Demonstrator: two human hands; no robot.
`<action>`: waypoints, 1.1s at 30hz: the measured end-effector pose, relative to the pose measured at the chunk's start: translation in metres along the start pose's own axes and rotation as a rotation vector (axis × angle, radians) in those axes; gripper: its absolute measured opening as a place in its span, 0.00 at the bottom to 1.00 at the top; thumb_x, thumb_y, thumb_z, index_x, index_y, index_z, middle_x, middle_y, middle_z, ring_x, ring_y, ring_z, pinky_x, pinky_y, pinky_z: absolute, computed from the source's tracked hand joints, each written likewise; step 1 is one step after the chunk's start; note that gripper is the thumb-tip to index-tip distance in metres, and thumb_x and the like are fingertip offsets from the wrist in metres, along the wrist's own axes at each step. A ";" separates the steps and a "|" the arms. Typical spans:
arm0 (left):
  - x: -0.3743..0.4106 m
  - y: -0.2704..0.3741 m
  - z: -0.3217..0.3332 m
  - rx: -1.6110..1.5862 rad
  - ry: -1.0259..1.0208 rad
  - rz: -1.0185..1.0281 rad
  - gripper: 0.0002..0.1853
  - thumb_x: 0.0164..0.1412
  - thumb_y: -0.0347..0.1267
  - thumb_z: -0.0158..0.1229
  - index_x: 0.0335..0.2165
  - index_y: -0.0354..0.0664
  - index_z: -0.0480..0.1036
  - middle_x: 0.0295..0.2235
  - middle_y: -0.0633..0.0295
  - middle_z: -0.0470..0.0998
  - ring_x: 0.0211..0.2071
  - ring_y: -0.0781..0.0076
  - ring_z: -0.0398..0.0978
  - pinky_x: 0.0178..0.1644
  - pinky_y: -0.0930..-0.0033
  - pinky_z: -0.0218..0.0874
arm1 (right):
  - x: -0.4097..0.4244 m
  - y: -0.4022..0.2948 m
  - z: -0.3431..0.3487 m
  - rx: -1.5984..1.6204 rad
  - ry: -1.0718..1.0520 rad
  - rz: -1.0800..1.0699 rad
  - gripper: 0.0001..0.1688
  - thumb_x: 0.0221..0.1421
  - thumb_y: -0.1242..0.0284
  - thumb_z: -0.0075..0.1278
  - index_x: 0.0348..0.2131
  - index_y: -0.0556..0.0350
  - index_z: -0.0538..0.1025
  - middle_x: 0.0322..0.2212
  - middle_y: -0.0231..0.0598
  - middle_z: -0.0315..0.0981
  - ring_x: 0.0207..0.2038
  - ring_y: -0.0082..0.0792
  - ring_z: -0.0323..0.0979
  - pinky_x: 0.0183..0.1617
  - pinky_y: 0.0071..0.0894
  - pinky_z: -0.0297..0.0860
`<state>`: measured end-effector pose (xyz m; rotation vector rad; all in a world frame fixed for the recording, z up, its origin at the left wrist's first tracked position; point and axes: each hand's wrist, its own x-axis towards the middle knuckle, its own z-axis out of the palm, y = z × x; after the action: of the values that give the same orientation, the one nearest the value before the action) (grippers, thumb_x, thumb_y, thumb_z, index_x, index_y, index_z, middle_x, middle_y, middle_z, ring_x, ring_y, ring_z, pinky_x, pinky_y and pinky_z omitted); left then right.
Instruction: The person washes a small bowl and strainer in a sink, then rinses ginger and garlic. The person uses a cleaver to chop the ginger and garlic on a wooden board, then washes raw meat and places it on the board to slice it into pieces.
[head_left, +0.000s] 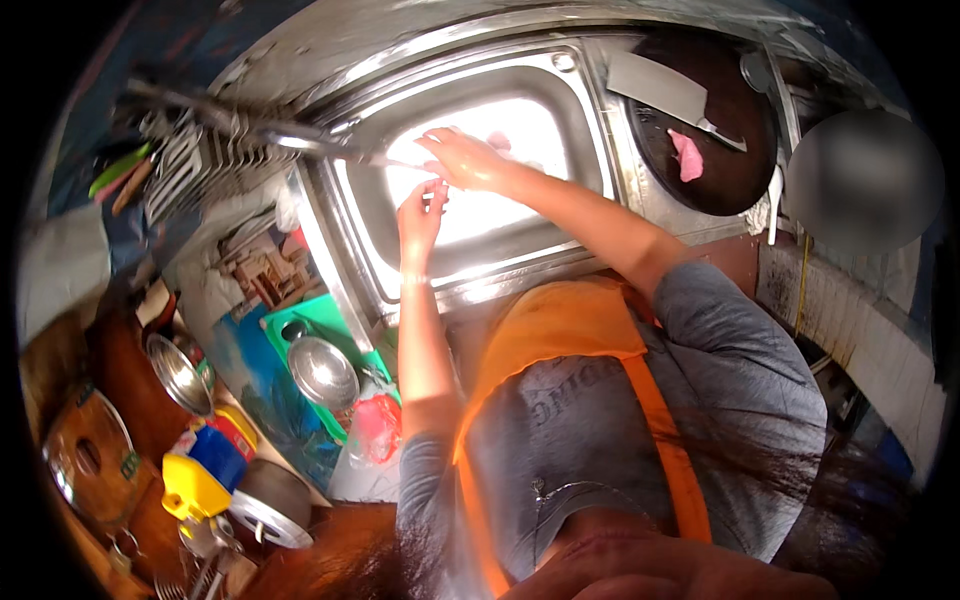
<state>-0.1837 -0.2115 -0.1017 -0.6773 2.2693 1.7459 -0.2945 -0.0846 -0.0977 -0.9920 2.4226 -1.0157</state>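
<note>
My left hand is over the steel sink, its fingers half curled with nothing visible in them. Just above it my right hand reaches across with fingers spread, palm down, and its fingertips are close to the left ones. The end of the metal faucet points at both hands from the left, with what looks like a thin stream of water. Beside the right hand, a small pinkish lump lies in the basin. Glare whitens the basin floor and hides detail there.
On the right, a cleaver and a pink piece of what looks like raw meat lie on a dark round board. A dish rack stands left. Lower left are a metal bowl, a green tray and a yellow-blue jug.
</note>
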 end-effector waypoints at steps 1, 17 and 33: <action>0.027 -0.012 0.012 0.040 -0.014 -0.007 0.13 0.57 0.32 0.56 0.40 0.38 0.75 0.35 0.51 0.78 0.35 0.58 0.77 0.41 0.66 0.68 | -0.026 0.008 -0.013 -0.032 0.065 -0.067 0.20 0.53 0.74 0.50 0.47 0.55 0.72 0.46 0.49 0.68 0.49 0.46 0.65 0.53 0.42 0.64; 0.129 -0.116 0.194 0.940 -0.050 0.423 0.03 0.52 0.27 0.52 0.27 0.40 0.71 0.32 0.53 0.74 0.40 0.48 0.69 0.44 0.52 0.61 | -0.231 0.120 -0.173 -0.440 0.548 0.370 0.14 0.51 0.75 0.55 0.38 0.58 0.71 0.33 0.46 0.66 0.36 0.46 0.67 0.39 0.41 0.65; 0.047 -0.093 0.056 -1.158 0.239 -0.456 0.13 0.66 0.35 0.42 0.41 0.39 0.69 0.26 0.65 0.73 0.25 0.76 0.71 0.32 0.74 0.66 | 0.019 0.034 0.059 0.647 -0.238 0.332 0.19 0.51 0.65 0.56 0.38 0.63 0.75 0.34 0.43 0.77 0.38 0.33 0.75 0.41 0.30 0.71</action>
<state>-0.1877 -0.1877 -0.2178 -1.4730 0.8222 2.6589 -0.2926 -0.1103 -0.1637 -0.4374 1.7883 -1.3335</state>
